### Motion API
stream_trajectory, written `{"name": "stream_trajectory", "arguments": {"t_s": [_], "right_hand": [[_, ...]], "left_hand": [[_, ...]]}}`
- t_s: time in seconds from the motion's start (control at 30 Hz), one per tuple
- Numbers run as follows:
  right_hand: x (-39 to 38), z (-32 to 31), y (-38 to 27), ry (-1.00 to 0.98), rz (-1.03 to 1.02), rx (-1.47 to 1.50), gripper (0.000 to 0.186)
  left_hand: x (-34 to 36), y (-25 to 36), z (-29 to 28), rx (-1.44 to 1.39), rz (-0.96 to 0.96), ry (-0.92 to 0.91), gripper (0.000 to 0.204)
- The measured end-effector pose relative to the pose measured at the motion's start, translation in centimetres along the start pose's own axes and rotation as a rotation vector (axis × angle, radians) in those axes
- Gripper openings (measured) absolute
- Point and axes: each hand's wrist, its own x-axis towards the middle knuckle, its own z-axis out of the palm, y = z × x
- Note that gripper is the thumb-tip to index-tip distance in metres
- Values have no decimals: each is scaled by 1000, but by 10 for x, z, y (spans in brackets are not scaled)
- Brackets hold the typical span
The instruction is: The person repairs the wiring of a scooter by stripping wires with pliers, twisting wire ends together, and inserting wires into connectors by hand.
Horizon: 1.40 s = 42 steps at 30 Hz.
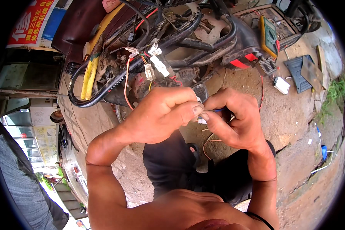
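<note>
My left hand [166,115] and my right hand [235,117] meet in front of my chest, fingertips pinched together and touching. What they grip is small and mostly hidden by the fingers. A bit of a white plastic piece [202,120] shows just under the fingertips, and something blue [220,110] shows inside the right hand's curl. Just beyond the left hand, several white plug connectors [160,66] hang on coloured wires from the black tubular vehicle frame [119,83]. An orange wire [125,82] runs down behind my left wrist.
A yellow-edged multimeter [269,35] rests at the far right of the vehicle, near its pedal [267,66]. Yellow handles [89,78] lean on the frame at left. A white box [281,85] and black plastic panel [299,74] lie on the ground. Someone's grey-clad leg [21,184] is at left.
</note>
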Motion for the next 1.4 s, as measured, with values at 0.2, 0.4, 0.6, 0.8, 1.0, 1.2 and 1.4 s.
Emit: {"name": "stream_trajectory", "arguments": {"t_s": [0.2, 0.4, 0.6, 0.8, 1.0, 1.2, 1.4], "right_hand": [[2, -7, -5, -85, -14, -29, 9], [0, -7, 0, -149, 53, 86, 20], [-3, -5, -1, -208, 353, 331, 35], [-5, -1, 0, -197, 441, 501, 33], [-4, 2, -1, -131, 443, 574, 24], [-3, -4, 3, -80, 348, 359, 14], [-2, 3, -2, -76, 246, 116, 8]], "left_hand": [[-3, -8, 4, 264, 298, 116, 9], [-3, -7, 4, 544, 650, 193, 16], [1, -15, 0, 671, 773, 227, 22], [1, -19, 3, 662, 809, 291, 24], [1, -30, 2, 511, 754, 301, 34], [-8, -18, 7, 262, 401, 267, 18], [-3, -16, 4, 21, 59, 74, 30]]}}
